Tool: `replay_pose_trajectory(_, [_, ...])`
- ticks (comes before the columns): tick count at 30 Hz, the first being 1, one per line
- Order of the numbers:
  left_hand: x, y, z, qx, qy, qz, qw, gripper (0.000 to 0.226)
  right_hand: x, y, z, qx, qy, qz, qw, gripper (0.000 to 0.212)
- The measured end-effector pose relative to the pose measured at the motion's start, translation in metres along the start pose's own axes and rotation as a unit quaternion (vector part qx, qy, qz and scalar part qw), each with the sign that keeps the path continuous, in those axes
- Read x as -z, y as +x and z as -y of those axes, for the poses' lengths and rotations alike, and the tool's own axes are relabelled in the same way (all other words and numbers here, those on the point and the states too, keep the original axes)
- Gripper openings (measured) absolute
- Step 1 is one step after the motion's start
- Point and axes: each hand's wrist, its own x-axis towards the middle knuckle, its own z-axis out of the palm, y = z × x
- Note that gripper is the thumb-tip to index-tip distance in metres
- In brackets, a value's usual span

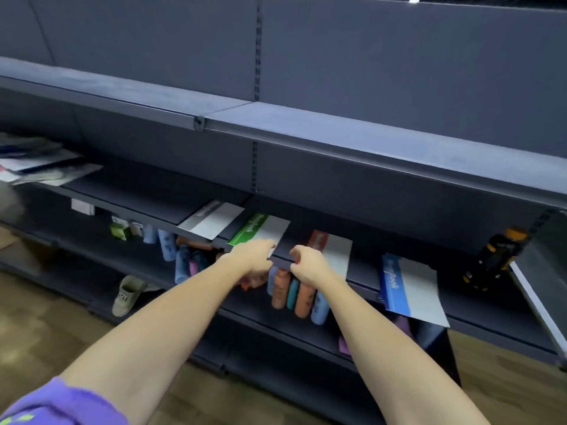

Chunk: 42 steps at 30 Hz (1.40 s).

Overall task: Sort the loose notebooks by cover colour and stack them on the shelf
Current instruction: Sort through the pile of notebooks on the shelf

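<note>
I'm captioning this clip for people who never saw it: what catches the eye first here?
Two bare forearms reach in to the dark grey metal shelf, the left hand on the green-and-white notebook and the right hand curled beside the red-and-white notebook. A blue-and-white notebook overhangs the shelf edge at right; colourful bottles crowd the shelf below.

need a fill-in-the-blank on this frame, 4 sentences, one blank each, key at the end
1. The notebook nearest the left hand has a ____ spine.
2. The rightmost notebook on the shelf has a ____ spine.
3. In all, ____ notebooks lie along this shelf.
4. The red-brown notebook lies beside the ____ hand.

Missing words: green; blue; four; right
</note>
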Motion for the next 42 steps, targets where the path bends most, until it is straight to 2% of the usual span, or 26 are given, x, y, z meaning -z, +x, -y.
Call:
replay_pose_trajectory(2, [0.004,-0.014,0.043,0.019,-0.005,-0.005,1.000,0.051,-0.023,0.008,0.037,0.014,-0.001,0.010,1.000,0.044])
replay_pose_trajectory(5, [0.011,-0.035,0.106,0.039,-0.012,-0.004,0.999,0.038,-0.057,0.023,0.092,0.026,0.008,0.033,0.999,0.036])
replay_pose_trajectory(9, [0.023,-0.069,0.189,0.076,-0.016,-0.001,0.997,0.037,-0.106,0.045,0.163,0.051,0.032,0.042,0.997,0.033])
replay_pose_trajectory(12, [0.027,-0.095,0.250,0.125,-0.011,0.017,0.992,0.029,-0.141,0.058,0.211,0.080,0.014,0.061,0.995,0.040])
replay_pose_trajectory(15, [0.032,-0.117,0.304,0.166,-0.017,0.019,0.986,0.045,-0.168,0.073,0.258,0.099,0.003,0.094,0.991,0.046])
replay_pose_trajectory(19, [0.039,-0.134,0.368,0.206,-0.032,0.008,0.978,0.054,-0.204,0.101,0.320,0.139,-0.004,0.114,0.984,0.050])
replay_pose_trajectory(28, [0.073,-0.139,0.542,0.268,-0.018,-0.013,0.963,0.052,-0.304,0.203,0.476,0.215,-0.004,0.146,0.966,0.050])
replay_pose_trajectory(32, [0.103,-0.137,0.626,0.289,-0.001,0.019,0.957,0.047,-0.345,0.248,0.545,0.218,0.024,0.166,0.961,0.048])
replay_pose_trajectory(36, [0.129,-0.137,0.703,0.316,0.005,-0.019,0.949,0.043,-0.373,0.293,0.609,0.221,0.039,0.157,0.962,0.047])
replay_pose_trajectory(42, [0.145,-0.147,0.798,0.343,-0.021,-0.032,0.939,0.052,-0.403,0.330,0.687,0.226,0.039,0.159,0.960,0.045])
